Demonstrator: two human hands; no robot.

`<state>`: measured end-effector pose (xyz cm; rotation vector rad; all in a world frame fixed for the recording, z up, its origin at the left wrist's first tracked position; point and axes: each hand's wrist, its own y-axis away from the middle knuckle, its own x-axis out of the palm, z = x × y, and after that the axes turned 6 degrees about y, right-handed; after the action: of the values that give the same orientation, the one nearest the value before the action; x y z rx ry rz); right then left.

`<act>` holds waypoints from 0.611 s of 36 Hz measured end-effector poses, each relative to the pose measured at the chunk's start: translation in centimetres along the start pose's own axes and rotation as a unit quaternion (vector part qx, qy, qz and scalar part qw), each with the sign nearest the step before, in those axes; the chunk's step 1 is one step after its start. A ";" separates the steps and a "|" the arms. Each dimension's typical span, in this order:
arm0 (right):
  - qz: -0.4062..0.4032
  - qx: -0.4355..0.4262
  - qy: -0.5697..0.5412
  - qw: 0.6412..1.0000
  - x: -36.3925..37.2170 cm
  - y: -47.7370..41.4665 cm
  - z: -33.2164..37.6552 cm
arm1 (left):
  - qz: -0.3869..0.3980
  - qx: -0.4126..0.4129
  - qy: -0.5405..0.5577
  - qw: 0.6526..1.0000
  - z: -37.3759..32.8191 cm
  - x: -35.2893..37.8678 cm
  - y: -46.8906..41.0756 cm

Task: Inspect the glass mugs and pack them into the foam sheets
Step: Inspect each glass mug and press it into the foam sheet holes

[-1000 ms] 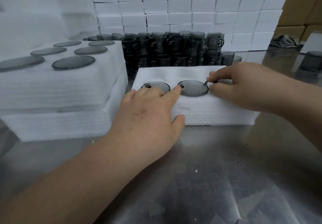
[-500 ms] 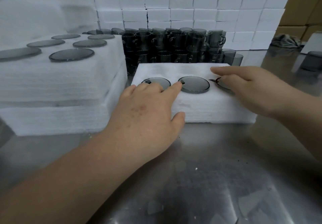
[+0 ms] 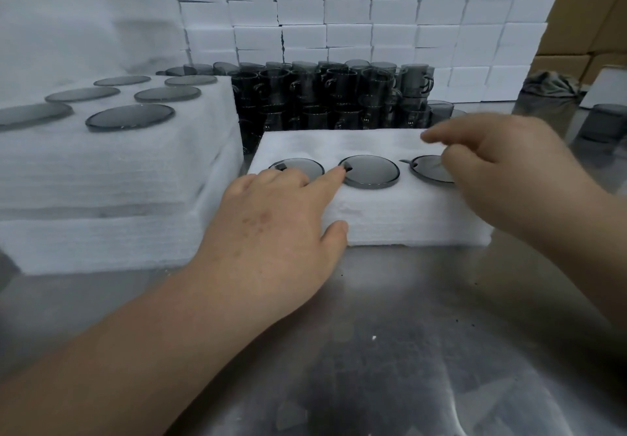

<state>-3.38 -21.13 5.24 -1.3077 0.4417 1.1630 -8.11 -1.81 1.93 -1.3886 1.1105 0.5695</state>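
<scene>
Foam block [image 3: 373,211] lies crosswise just ahead of both hands, with three mugs seated bases-up in a row along its long axis. Left hand [image 3: 271,228] rests flat with fingers spread on the left mug [image 3: 307,168], index tip at the edge of the middle mug [image 3: 371,171]. Right hand [image 3: 502,178] is nearest the right mug [image 3: 428,169], blurred above it; grip indeterminate.

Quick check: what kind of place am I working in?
Probably a glassware packing station in a factory or warehouse: rows of stacked mugs, a wall of white boxes behind them, and cardboard cartons.
</scene>
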 end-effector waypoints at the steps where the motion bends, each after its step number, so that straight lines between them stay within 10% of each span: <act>1: -0.008 -0.011 0.005 1.000 0.0 -0.1 0.1 | -0.001 0.000 0.000 1.000 0.0 0.0 0.0; 13: 0.234 0.017 -0.045 0.971 0.3 -1.6 -1.7 | 0.000 0.001 0.006 1.000 0.1 0.2 0.0; 22: 0.183 0.038 -0.131 0.974 0.9 -1.4 -2.8 | -0.006 0.003 0.013 1.000 0.1 0.2 0.0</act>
<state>-0.87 -23.04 4.51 -1.0109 0.5398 1.5879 -7.99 -1.75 1.76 -1.4002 1.1231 0.5412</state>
